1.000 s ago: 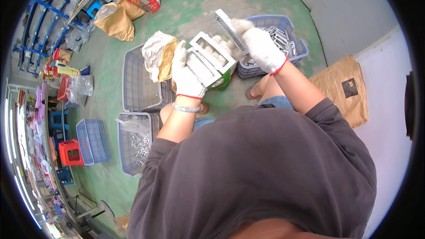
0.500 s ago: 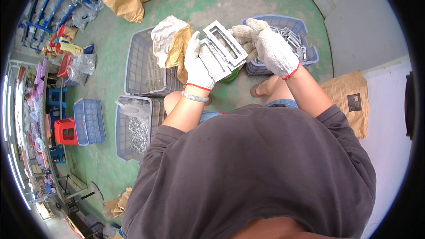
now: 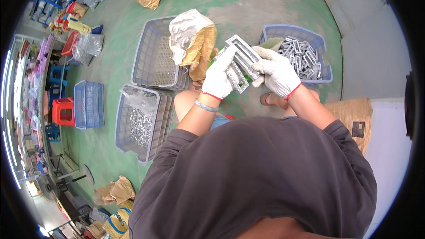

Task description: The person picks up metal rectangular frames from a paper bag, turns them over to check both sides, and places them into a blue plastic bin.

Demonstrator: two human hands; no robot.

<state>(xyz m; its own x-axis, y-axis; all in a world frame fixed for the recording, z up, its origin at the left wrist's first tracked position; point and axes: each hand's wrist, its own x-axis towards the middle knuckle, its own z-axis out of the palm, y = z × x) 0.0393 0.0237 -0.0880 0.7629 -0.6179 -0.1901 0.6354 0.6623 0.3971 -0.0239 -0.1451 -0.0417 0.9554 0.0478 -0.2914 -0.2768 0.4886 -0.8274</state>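
Observation:
Both my hands wear white knitted gloves with red cuffs. My left hand [image 3: 219,77] holds a small stack of silvery rectangular metal frames [image 3: 243,57] by their left end, thumb along the edge. At the right end, the fingers of my right hand [image 3: 278,71] are bent round the uppermost frame. Each frame has a long open slot; how many lie in the stack is hard to tell. Beyond my right hand, a blue-grey plastic basket [image 3: 325,48] holds many similar silvery metal parts [image 3: 301,57]. Something green shows partly behind my left hand.
At the left, a basket [image 3: 138,59] has a white-and-brown paper sack [image 3: 195,40] over its right side. Nearer stands a basket with small shiny metal pieces [image 3: 141,126] and clear plastic. A red stool [image 3: 62,111] and blue basket [image 3: 88,106] are farther left; brown paper [image 3: 349,110] lies right.
My right hand has turned and its fingers now grip the frames' right end. The frames have come nearer my body and tilted down to the right. The whole view has shifted.

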